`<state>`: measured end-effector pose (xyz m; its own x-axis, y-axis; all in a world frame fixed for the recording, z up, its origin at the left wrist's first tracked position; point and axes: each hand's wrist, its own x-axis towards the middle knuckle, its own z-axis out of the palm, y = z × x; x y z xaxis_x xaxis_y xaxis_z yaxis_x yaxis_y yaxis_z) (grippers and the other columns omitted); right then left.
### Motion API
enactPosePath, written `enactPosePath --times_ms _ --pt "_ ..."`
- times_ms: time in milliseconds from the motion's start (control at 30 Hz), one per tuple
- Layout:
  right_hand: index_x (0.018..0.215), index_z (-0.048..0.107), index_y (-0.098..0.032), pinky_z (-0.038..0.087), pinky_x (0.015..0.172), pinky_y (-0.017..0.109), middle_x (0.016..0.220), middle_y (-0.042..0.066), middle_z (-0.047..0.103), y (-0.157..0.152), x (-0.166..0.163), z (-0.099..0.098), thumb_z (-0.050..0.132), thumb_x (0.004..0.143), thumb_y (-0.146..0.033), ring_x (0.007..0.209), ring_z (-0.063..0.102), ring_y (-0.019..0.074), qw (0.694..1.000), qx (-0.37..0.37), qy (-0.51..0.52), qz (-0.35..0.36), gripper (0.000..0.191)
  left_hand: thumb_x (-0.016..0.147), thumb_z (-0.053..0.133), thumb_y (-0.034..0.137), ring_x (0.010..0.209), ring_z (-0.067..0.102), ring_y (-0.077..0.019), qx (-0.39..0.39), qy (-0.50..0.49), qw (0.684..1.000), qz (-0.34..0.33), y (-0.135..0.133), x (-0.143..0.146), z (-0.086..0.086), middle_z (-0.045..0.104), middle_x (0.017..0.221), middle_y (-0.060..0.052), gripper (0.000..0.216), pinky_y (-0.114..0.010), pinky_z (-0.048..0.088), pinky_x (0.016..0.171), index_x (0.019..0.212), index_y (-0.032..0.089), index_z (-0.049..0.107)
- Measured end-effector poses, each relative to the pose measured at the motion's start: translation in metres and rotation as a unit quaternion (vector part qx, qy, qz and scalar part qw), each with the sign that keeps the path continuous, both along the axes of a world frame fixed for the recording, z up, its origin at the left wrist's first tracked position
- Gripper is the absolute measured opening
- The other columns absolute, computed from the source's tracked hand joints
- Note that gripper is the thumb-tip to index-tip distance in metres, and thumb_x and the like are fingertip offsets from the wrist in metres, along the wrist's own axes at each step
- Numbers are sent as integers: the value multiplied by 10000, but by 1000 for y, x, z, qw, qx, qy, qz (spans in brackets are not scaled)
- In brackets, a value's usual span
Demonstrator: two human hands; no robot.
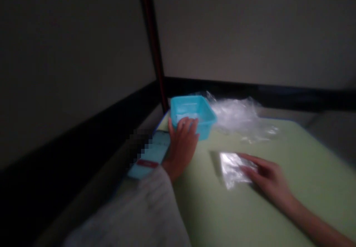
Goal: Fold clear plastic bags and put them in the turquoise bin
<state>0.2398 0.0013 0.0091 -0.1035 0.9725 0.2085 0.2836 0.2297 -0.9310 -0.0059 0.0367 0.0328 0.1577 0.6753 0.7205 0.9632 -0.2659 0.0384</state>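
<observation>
A turquoise plastic basket point(206, 128) stands toward the far end of the table, with something whitish lying inside it. My left hand point(182, 143) is at the basket's near side, fingers apart and reaching over the front rim; whether the fingertips touch anything inside is hidden. To the right, my right hand point(267, 174) pinches a small clear plastic bag point(232, 169) between thumb and fingers, just above the tabletop. The bag is shiny, and its contents, if any, are too blurred to make out.
The table point(211, 210) has a pale green top. Crumpled clear plastic point(236, 113) lies behind and right of the basket. A phone-like flat device point(151, 154) with a lit screen and red bar lies by the left edge. Walls with dark lower bands point(208, 84) rise behind.
</observation>
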Motion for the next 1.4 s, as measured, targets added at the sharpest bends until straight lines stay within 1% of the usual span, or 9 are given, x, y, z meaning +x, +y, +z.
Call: enactPosePath --times_ms 200,433,600,767,900,1033,1167,1267,1400 --pt "906 745 -271 547 493 226 880 24 743 -1 -1 0 707 659 -318 626 675 177 1000 7 -13 -19 254 862 568 206 951 558 -226 11 -41 999 4 8 -1 -3 650 971 -33 236 -528 194 1069 1098 200 576" --pt "887 751 -270 566 519 220 890 27 739 -3 -1 -3 704 654 -287 660 698 199 999 20 1 -32 239 863 578 234 902 543 -230 47 -46 998 1 8 -6 -11 636 909 -43 144 -484 281 997 995 175 577" --pt "885 750 -305 564 470 239 839 5 744 -4 -1 -3 713 651 -273 610 692 211 999 29 -1 -38 239 862 565 195 847 513 -234 37 -47 998 22 -2 -5 -9 612 842 -44 30 -405 352 830 881 172 565" --pt "910 744 -291 586 543 278 886 21 742 0 13 4 740 646 -278 690 698 236 998 20 1 -56 264 886 518 180 781 508 -206 100 -40 994 -27 -25 -3 1 612 783 -33 64 -368 331 760 858 178 575" --pt "962 726 -306 588 662 294 1007 44 717 2 29 32 733 679 -301 847 688 244 992 51 34 -110 283 909 454 143 757 512 -186 126 -32 988 -87 -49 5 8 623 752 -27 145 -340 350 759 840 171 578" --pt "958 716 -370 557 696 211 1042 -2 708 -1 34 77 718 708 -257 935 663 191 988 113 33 -98 274 922 421 131 750 528 -161 134 -22 977 -167 -65 16 4 639 743 0 190 -328 335 803 853 184 590" --pt "899 741 -312 525 492 183 919 21 734 -4 26 121 733 677 -248 665 663 150 988 146 -17 -45 231 922 434 138 784 552 -152 124 -15 968 -219 -72 22 -5 660 770 15 176 -341 307 879 904 189 601" --pt "947 733 -250 524 484 206 902 39 721 2 18 142 705 694 -289 594 629 133 986 160 -51 6 257 925 440 153 785 559 -146 107 -25 968 -228 -76 25 -7 664 770 17 172 -338 306 898 908 190 607" --pt "1155 626 -271 525 541 219 977 14 680 20 8 155 663 726 -274 628 622 123 973 158 -115 119 431 925 432 154 798 562 -145 102 -29 965 -238 -79 26 -8 667 780 11 185 -337 312 899 920 190 613"
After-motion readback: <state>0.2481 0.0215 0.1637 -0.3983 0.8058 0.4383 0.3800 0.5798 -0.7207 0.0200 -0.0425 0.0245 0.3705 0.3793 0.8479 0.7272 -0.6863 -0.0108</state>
